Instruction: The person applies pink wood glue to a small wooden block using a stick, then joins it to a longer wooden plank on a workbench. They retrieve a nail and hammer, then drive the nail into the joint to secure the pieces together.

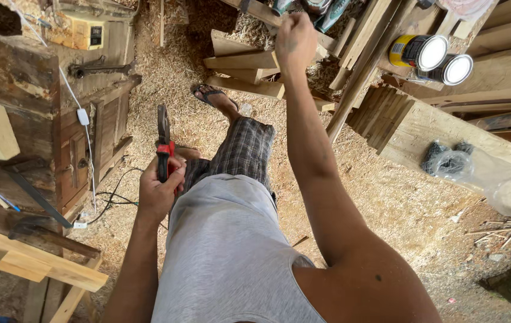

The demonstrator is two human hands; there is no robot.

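Observation:
My left hand (158,191) grips the red and black handles of a pair of pliers (164,141), whose dark jaws point away from me over the sawdust floor. My right hand (295,40) is stretched far forward with the fingers closed, next to a stack of wooden offcuts (244,70); whether it holds anything is hidden by the fist. Below the hands are my grey shirt, plaid shorts and a foot in a sandal (210,96).
Two paint cans (435,60) lie on stacked boards at upper right. A clear plastic bag (488,179) rests on a plank to the right. At left stand an old wooden bench (22,78), a white cable (85,128) and a hammer (40,230).

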